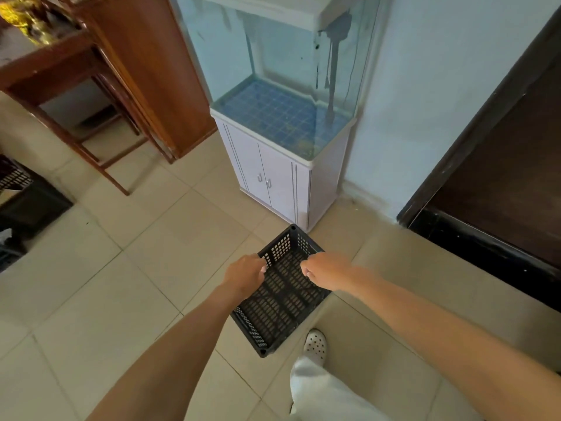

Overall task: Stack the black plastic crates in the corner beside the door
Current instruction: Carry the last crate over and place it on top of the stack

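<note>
Fingers [263, 268] of the left hand [246, 273] are clenched over one long rim of the crate [282, 299], knuckles up. The right hand [326, 270] is closed in the same way on the opposite rim, its fingertips tucked to the inside. Both arms reach down and forward, and the crate hangs between the two fists, turned corner-on, with its far corner towards the stand [273, 180] and its near corner just beside a white shoe [315, 344]. It appears to be held clear of the floor [121, 299], though the gap cannot be confirmed.

Floor: pale square tiles with thin dark joints. A light blue wall [425, 101] runs behind the stand to a dark door [501, 183] on the right, with a black sill along its foot. The strip of floor between stand and door lies just beyond the crate. A wooden table [54, 71] and a wooden cupboard [151, 71] stand to the left.

Containers: the crate's perforated base and walls are visible across the whole inside. The glass tank [273, 71] on the stand shows a blue grid bottom, a dark pipe in its rear right corner and yellowish flecks at its front corner; whether it holds water cannot be told. More black crates [21, 192] sit at the left edge, partly cut off, contents not visible.
</note>
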Tool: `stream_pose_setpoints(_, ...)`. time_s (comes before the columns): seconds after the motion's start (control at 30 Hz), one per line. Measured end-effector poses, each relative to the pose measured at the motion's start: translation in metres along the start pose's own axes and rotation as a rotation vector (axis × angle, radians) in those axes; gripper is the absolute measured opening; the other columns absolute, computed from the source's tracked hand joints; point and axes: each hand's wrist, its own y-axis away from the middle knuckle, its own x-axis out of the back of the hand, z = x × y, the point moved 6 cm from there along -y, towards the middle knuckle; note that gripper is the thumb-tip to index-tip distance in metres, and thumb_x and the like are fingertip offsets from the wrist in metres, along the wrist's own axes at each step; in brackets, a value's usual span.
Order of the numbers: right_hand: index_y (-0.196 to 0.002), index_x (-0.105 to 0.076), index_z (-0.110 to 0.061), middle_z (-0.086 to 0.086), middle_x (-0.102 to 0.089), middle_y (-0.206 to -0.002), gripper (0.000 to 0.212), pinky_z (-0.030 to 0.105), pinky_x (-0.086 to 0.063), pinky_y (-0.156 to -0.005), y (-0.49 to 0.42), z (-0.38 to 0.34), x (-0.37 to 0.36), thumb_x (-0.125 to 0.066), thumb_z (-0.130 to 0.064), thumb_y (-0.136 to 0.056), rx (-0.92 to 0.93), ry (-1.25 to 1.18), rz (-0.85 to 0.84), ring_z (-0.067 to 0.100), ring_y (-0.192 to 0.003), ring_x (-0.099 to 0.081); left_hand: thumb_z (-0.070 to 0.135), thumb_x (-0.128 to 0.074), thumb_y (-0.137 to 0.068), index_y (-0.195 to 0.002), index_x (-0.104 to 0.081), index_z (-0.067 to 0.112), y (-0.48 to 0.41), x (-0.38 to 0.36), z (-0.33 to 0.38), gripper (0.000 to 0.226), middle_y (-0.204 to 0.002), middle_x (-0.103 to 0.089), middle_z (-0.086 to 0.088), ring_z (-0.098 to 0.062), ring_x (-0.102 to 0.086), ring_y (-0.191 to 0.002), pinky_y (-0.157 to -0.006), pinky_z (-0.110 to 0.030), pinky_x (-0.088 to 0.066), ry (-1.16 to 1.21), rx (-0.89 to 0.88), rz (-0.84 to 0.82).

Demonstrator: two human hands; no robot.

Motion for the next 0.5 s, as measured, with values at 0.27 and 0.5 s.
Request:
stream_pose_setpoints(0.27,-0.094,-0.061,-0.009,0.004,-0.058,-0.080,0.023,0.027,-0.042,-0.063,-0.056,0.022,0.035,-0.040,-0.016,-0.098,-0.113,-0.065,0.012,0.013,-0.064,-0.049,0.019,-0.047,-0.097,-0.114,-0.064,0.019,-0.060,0.049,-0.041,0.025,-0.120,-0.061,-0.001,-0.022,-0.057,-0.113,-0.088,-0.036,-0.049,0.019,-0.048,0.043)
stream_pose_setpoints(0.5,-0.106,-0.058,-0.011,0.008,-0.065,-0.094,0.026,0.031,-0.049,-0.075,-0.070,0.011,0.052,-0.035,-0.021,-0.101,-0.229,-0.102,0.036,0.020,-0.081,-0.061,0.021,-0.048,-0.097,-0.123,-0.060,0.020,-0.086,0.065,-0.070,0.029,-0.125,-0.062,-0.001,-0.021,-0.058,-0.113,-0.090,-0.035,-0.050,-0.050,-0.158,0.014)
